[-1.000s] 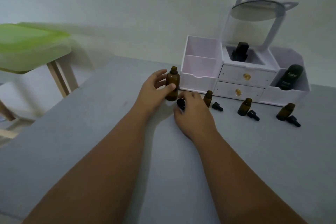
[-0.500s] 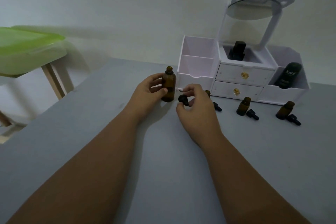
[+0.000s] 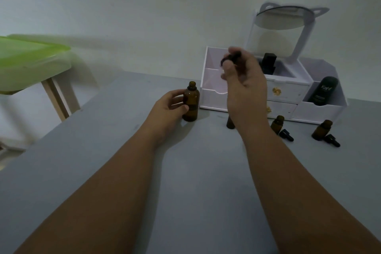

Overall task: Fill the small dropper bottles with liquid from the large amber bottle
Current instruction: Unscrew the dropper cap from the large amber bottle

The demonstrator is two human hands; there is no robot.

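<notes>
Grey table [image 3: 195, 171] fills the view, with a white organizer [image 3: 214, 97] at 1 o'clock. The left hand [image 3: 167, 107] grips the large amber bottle [image 3: 191, 103], upright and uncapped, near centre. The right hand [image 3: 245, 80], in the air at the bottle's 2 o'clock, pinches a blurred dark cap [image 3: 229, 57]. Three small bottles [image 3: 277, 126] stand at its 3 o'clock, one half hidden behind the right wrist.

open grey table [image 3: 185, 171] front, organizer [image 3: 214, 97] behind
</notes>
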